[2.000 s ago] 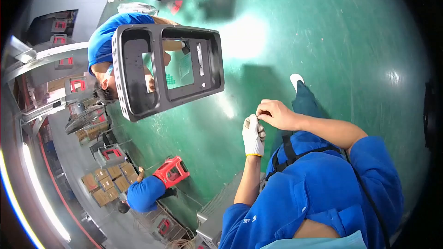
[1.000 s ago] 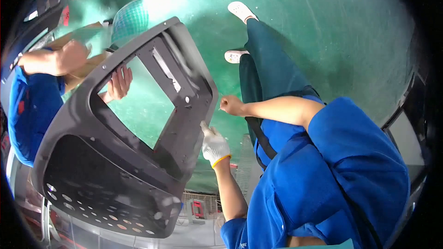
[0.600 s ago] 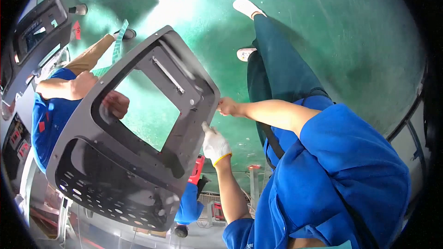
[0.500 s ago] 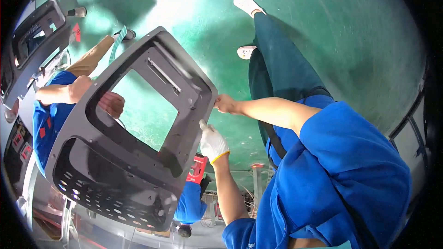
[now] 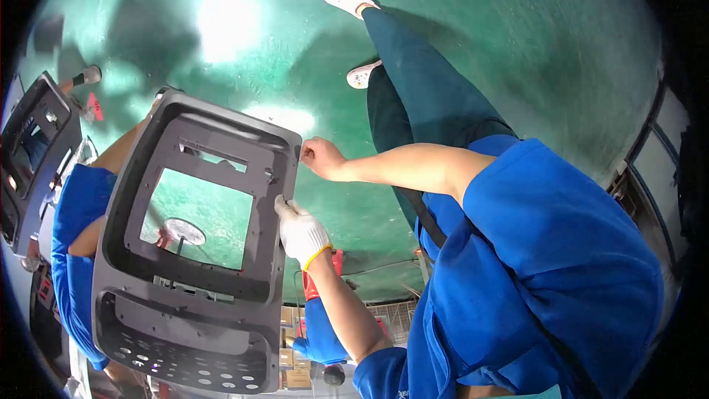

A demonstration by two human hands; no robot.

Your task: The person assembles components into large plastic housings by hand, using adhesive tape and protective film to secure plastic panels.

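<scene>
A large dark grey plastic frame panel (image 5: 214, 292) stands tilted at the left, with a big square opening and a recessed end full of holes. In a white glove with a yellow cuff, my left hand (image 5: 304, 235) grips the panel's right edge, thumb on its face. My bare right hand (image 5: 323, 159) is closed with curled fingers, close against the same edge higher up. Its fingertips are partly hidden, and I cannot tell whether they pinch the edge or something small.
A co-worker in a blue shirt (image 5: 83, 207) stands behind the panel. Through its opening shows a round stool-like top (image 5: 185, 231). Another panel (image 5: 37, 144) stands at the far left. A person in blue (image 5: 325, 332) and cardboard boxes (image 5: 298, 377) are beyond the panel.
The panel has shifted left and down and turned more upright. Both my hands have moved left along with it. The co-worker's hands, seen on the panel's far side before, are now mostly hidden.
</scene>
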